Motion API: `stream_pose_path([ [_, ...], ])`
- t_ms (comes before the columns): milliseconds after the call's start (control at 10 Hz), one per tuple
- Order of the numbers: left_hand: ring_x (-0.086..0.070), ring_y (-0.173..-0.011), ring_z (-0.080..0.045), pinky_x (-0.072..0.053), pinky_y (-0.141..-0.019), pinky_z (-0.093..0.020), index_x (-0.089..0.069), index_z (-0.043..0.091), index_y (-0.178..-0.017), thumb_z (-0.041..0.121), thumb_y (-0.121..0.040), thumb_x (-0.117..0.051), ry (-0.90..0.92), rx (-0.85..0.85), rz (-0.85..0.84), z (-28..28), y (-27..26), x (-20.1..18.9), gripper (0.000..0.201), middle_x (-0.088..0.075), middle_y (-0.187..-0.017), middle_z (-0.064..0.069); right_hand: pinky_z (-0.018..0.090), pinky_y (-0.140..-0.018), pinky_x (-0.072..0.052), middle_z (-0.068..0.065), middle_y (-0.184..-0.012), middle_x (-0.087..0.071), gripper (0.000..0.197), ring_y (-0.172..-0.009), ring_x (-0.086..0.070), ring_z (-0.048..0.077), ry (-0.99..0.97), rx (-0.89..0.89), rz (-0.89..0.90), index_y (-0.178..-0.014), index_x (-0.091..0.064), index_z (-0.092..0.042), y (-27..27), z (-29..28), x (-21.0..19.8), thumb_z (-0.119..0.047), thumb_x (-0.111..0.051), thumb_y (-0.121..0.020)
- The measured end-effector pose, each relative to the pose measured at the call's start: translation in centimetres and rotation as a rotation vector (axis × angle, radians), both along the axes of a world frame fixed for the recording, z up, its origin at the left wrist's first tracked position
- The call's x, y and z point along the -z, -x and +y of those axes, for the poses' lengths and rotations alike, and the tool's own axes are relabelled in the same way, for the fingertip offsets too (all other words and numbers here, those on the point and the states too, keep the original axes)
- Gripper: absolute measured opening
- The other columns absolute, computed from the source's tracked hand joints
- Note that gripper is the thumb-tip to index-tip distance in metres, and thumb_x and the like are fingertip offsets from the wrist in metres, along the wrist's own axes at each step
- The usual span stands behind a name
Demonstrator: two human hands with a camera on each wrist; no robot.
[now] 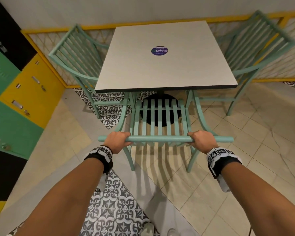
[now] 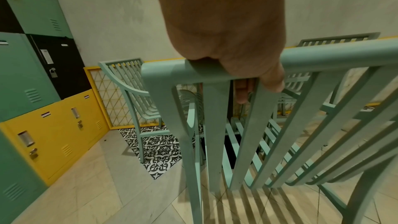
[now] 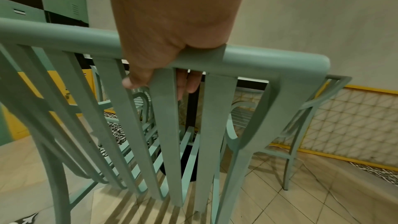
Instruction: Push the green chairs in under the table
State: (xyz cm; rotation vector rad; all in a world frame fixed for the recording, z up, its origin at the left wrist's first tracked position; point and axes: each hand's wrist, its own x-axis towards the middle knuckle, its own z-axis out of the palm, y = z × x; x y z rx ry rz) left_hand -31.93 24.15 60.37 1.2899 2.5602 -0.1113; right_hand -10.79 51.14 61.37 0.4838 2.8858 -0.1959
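Mint-green slatted metal chair (image 1: 160,120) at the near edge of the square pale-grey surface (image 1: 165,57), its seat front just under that edge and its back rail toward the viewer. Left hand (image 1: 117,139) wraps the rail near its left end, fingers curled over the top and thumb beneath; right hand (image 1: 203,140) holds the rail the same way near its right end. In the wrist views, fingertips (image 2: 242,91) of the left hand show behind the slats, as do those of the right (image 3: 192,83). A second mint-green slatted chair (image 1: 78,58) stands at the surface's left side and a third (image 1: 255,48) at its right, both drawn partly under it. A round purple sticker (image 1: 159,51) lies on the surface. Green, yellow and black metal lockers (image 1: 12,92) line the left wall; a yellow-framed lattice panel (image 1: 279,65) runs along the back wall. Beige floor tiles (image 1: 245,159) meet patterned black-and-white ones (image 1: 112,210).
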Motion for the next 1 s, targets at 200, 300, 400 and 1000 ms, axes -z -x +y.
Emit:
stream_pose_path([
  [200, -0.065, -0.086, -0.030, -0.051, -0.078, -0.040, -0.056, 0.013, -0.102, 0.043, -0.093, -0.052, 0.025, -0.002, 0.008, 0.9, 0.7, 0.0, 0.031, -0.069, -0.096, -0.010, 0.026, -0.062, -0.042, -0.001, -0.075, -0.055, 0.024, -0.068, -0.051, 0.017, 0.038, 0.014, 0.002, -0.095, -0.059, -0.014, 1.0, 0.9, 0.2, -0.037, -0.057, -0.089],
  [300, -0.064, -0.089, -0.031, -0.051, -0.080, -0.040, -0.057, 0.014, -0.104, 0.043, -0.092, -0.053, 0.035, -0.019, -0.015, 1.4, 0.9, -0.2, 0.032, -0.069, -0.098, -0.011, 0.026, -0.062, -0.041, -0.001, -0.075, -0.055, 0.025, -0.069, -0.052, 0.016, 0.057, 0.017, -0.021, -0.096, -0.060, -0.015, 1.3, 1.3, 0.1, -0.038, -0.057, -0.089],
  [400, -0.064, -0.090, -0.032, -0.052, -0.080, -0.041, -0.057, 0.014, -0.105, 0.043, -0.092, -0.054, 0.037, -0.029, -0.041, 2.0, 1.0, -0.3, 0.032, -0.069, -0.098, -0.012, 0.026, -0.064, -0.047, -0.002, -0.075, -0.056, 0.026, -0.069, -0.055, 0.015, 0.078, 0.035, -0.035, -0.098, -0.060, -0.016, 1.7, 1.9, 0.2, -0.039, -0.057, -0.088],
  [1000, -0.021, -0.147, -0.022, -0.014, -0.119, -0.056, -0.019, 0.018, -0.149, 0.039, -0.084, -0.064, -0.057, -0.090, -0.001, 1.2, -3.5, -1.3, 0.082, -0.022, -0.159, -0.002, 0.046, -0.117, -0.012, 0.003, -0.149, -0.035, 0.082, -0.138, -0.027, 0.023, 0.158, 0.226, 0.240, -0.140, -0.030, -0.018, -1.2, -2.2, -0.4, -0.040, -0.073, -0.073],
])
